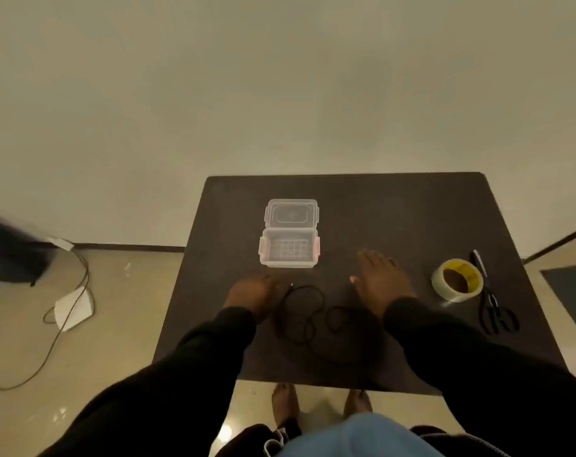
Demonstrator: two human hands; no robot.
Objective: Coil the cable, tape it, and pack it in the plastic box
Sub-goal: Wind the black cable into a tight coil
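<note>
A thin black cable (308,316) lies in loose loops on the dark table (395,212), between my two hands. My left hand (254,291) rests just left of the loops, fingers curled downward beside the cable's end; whether it grips the cable I cannot tell. My right hand (380,280) lies flat on the table to the right of the cable, fingers spread, holding nothing. A clear plastic box (290,248) stands open beyond the hands, its lid (291,213) folded back behind it. A roll of clear tape (457,280) sits at the right.
Black scissors (493,300) lie right of the tape roll, near the table's right edge. On the floor at the left are a dark device (14,252), a white adapter (74,308) and a trailing cord. My bare feet (285,404) show below the table's front edge.
</note>
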